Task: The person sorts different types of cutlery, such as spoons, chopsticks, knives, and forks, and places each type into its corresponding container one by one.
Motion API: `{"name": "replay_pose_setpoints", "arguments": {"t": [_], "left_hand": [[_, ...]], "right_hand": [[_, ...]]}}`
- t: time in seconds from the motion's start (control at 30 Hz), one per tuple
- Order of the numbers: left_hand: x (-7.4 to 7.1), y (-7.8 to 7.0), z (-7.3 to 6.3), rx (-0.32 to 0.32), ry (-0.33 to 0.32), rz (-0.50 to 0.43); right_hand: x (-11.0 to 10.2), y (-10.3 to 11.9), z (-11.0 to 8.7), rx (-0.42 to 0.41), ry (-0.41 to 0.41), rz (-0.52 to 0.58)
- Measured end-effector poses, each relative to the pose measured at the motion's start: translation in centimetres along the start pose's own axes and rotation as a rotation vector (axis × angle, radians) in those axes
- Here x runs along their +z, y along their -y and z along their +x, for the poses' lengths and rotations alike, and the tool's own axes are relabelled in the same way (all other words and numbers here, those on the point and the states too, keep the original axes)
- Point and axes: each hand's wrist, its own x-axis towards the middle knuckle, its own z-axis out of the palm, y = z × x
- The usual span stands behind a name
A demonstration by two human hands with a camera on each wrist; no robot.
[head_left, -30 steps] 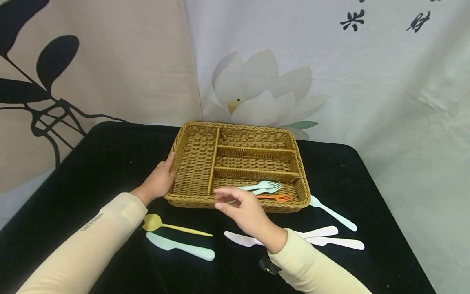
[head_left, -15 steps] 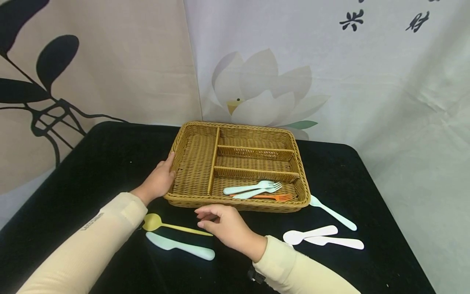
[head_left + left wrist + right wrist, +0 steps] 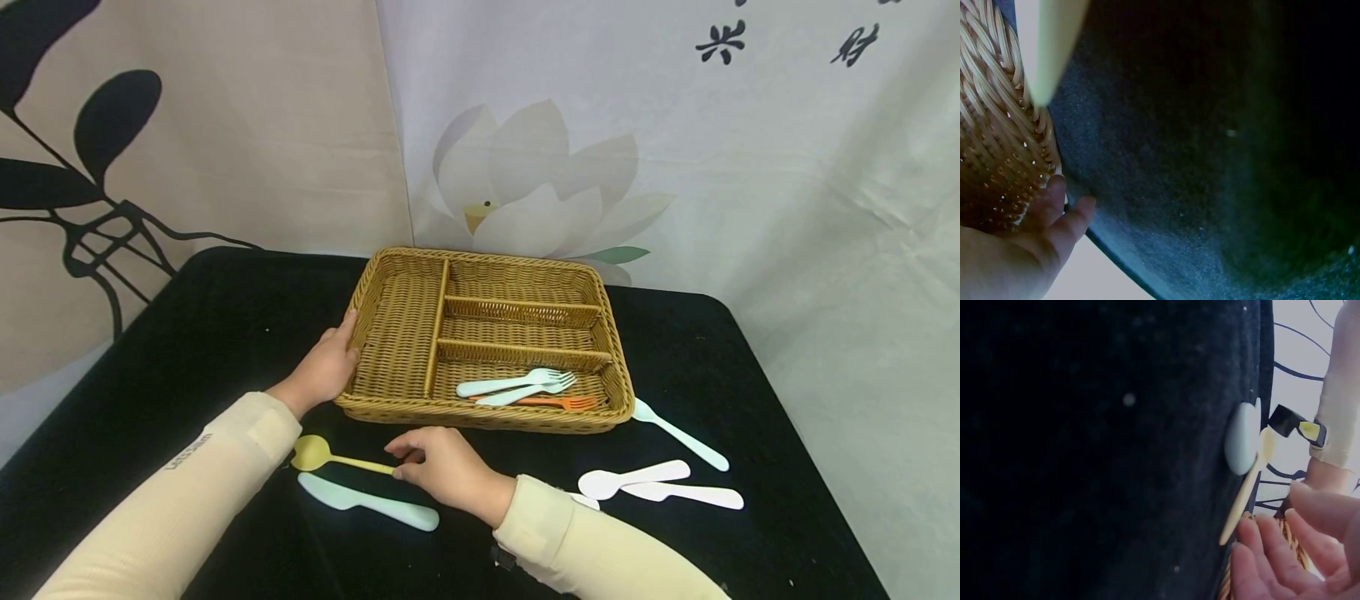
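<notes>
My left hand [image 3: 322, 372] holds the left rim of a brown wicker cutlery tray [image 3: 390, 409]; some of its fingers are hidden. Near the front edge of the tray is my right hand [image 3: 450, 473], its fingers loosely bent and apart in the right wrist view. They are beside the handle end of a yellow spoon [image 3: 311, 453], with a gap showing there. A mint-green knife [image 3: 367, 503] lies just in front of that spoon. Inside the tray's front compartment are two mint forks [image 3: 495, 385] and an orange fork [image 3: 573, 403].
To the right lie a white spoon [image 3: 598, 484], a white knife [image 3: 701, 495] and a pale mint utensil [image 3: 686, 437] partly hidden by the tray. Another white piece [image 3: 587, 500] shows behind the right sleeve. Black cloth [image 3: 225, 333] covers the table; a printed curtain hangs behind.
My right hand has moved from over the tray's front edge down and left to the yellow spoon's handle end. My left hand stays on the tray.
</notes>
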Motion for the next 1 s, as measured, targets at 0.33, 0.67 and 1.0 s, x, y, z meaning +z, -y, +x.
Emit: {"name": "replay_pose_setpoints", "arguments": {"t": [0.33, 0.67, 1.0], "left_hand": [[0.0, 0.0, 0.0, -0.011, 0.006, -0.007], [0.0, 0.0, 0.0, -0.004, 0.001, -0.003], [0.0, -0.1, 0.0, -0.004, 0.002, 0.005]], "right_hand": [[0.4, 0.4, 0.6, 0.016, 0.029, -0.179], [0.7, 0.6, 1.2, 0.010, 0.038, -0.326], [1.1, 0.8, 1.7, -0.011, 0.052, -0.412]]}}
